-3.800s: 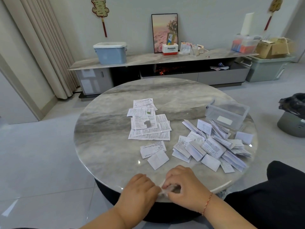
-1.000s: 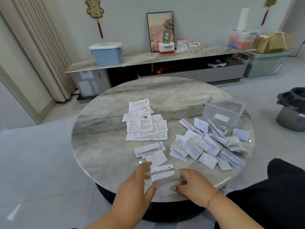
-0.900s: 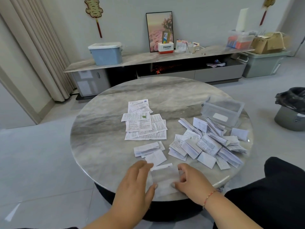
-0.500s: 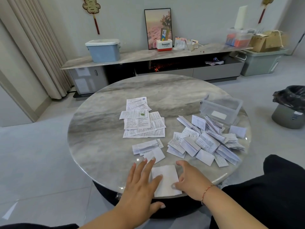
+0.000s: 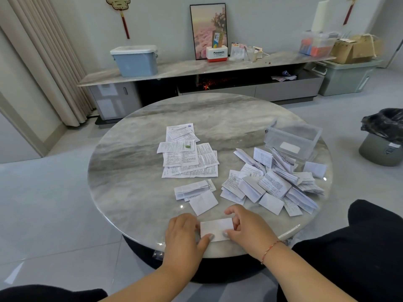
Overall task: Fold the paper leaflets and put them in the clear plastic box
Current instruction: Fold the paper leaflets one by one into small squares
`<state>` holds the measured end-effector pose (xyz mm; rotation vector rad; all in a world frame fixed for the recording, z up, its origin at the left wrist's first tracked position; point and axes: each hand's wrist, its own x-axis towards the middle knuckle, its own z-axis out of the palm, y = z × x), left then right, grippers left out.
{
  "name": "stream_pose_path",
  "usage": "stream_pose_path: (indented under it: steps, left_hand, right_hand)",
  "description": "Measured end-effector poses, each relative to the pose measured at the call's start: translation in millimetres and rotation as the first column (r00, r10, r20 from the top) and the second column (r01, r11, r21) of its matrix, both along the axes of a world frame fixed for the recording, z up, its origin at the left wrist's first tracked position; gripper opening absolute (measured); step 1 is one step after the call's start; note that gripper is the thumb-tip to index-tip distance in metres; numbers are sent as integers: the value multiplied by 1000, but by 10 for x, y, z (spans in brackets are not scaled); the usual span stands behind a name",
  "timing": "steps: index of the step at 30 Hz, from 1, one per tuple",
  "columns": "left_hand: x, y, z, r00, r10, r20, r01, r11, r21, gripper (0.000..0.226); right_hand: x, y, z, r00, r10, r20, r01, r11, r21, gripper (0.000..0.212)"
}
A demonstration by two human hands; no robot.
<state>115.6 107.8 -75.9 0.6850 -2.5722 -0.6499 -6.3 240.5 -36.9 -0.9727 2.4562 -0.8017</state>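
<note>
The leaflet (image 5: 216, 229) lies flat between the hands, pinched at its left edge by the left hand (image 5: 183, 234) and at its right edge by the right hand (image 5: 248, 227). It is judged light, thin and easily creased; grip at opposite edges. The clear plastic box (image 5: 292, 138) stands well beyond the right hand.

The round table (image 5: 135, 171) has a polished grey marble-look top, glossy enough to carry small highlights near its front edge. The unfolded leaflets (image 5: 189, 158) and the folded leaflets (image 5: 272, 186) are thin matt white paper, creased and printed. The leaflet (image 5: 216, 228) under the fingers is plain matt white paper. The clear plastic box (image 5: 292, 140) is smooth and transparent. The floor (image 5: 43, 203) is glossy pale tile. The curtain (image 5: 50, 62) is matt beige cloth. The bin liner (image 5: 383, 125) is shiny, crinkled black plastic.
</note>
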Motion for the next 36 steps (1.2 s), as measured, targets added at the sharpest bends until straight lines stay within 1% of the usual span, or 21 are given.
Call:
stream_pose_path:
  steps: [2,4,6,8,10,11,13,15,16,19,20,22,24,26,28,29,31,32,34,36]
  left_hand:
    - [-19,2,42,1000,8,29,-9,1000,5,39]
    - [-33,-18,65,996,-7,91,9,1000,-22,44]
    - [-43,-35,102,988,-24,150,29,999,-31,43]
    - [-60,-43,140,980,-51,194,55,998,-15,40]
    - [-81,-60,178,975,-81,206,76,997,31,32]
    - [-84,-63,200,974,-97,203,83,993,79,29]
    - [-76,-69,242,976,-117,185,74,972,224,25]
    - [-64,-74,310,985,-91,150,28,925,379,23]
    - [-68,-91,359,990,-64,123,6,906,422,23]
    - [-142,-259,554,999,22,33,-35,888,459,21]
    - [-180,-352,632,998,55,9,-53,889,456,19]
    - [-286,-601,768,988,151,-40,-116,883,455,14]
    - [-412,-825,851,964,253,-75,-188,857,479,13]
    - [-564,-976,805,947,317,-45,-255,831,495,20]
    - [-709,-1053,661,939,338,67,-326,808,491,29]
    - [-765,-1066,568,932,328,154,-361,810,462,33]
    - [-832,-1044,404,890,298,346,-412,852,324,36]
    - [-843,-1022,357,865,306,398,-422,873,245,33]
    - [-848,-981,317,852,339,398,-426,892,152,29]
    - [-843,-965,307,866,340,366,-409,904,128,36]
  right_hand:
    - [1,-38,-8,998,13,-56,-10,999,47,47]
    - [2,-75,-9,993,57,-107,-43,991,127,48]
    - [2,-100,-7,989,82,-123,-57,980,193,45]
    - [-8,-101,-1,986,107,-129,-80,976,202,37]
    - [-11,-99,0,984,130,-121,-109,981,162,32]
    - [-8,-100,-4,985,136,-110,-120,983,136,32]
    - [5,-107,-18,992,119,-39,-117,992,56,32]
    - [11,-113,-27,997,60,49,-57,997,-53,34]
    - [-2,-119,-19,995,13,94,-2,993,-114,35]
    - [-84,-131,49,955,-106,276,187,939,-288,33]
    - [-114,-131,69,945,-134,299,231,920,-318,30]
    - [-171,-139,73,941,-192,279,283,899,-335,26]
    - [-188,-152,54,933,-224,283,316,885,-342,25]
    - [-181,-174,27,933,-228,279,315,892,-325,23]
    - [-168,-198,9,942,-219,254,293,905,-307,19]
    - [-161,-209,8,946,-211,246,282,911,-302,18]
    - [-151,-225,4,951,-203,232,268,917,-295,19]
    - [-145,-231,4,953,-202,226,264,920,-291,20]
    - [-130,-244,2,957,-203,209,257,926,-276,22]
    - [-121,-258,-10,959,-202,201,252,930,-268,22]
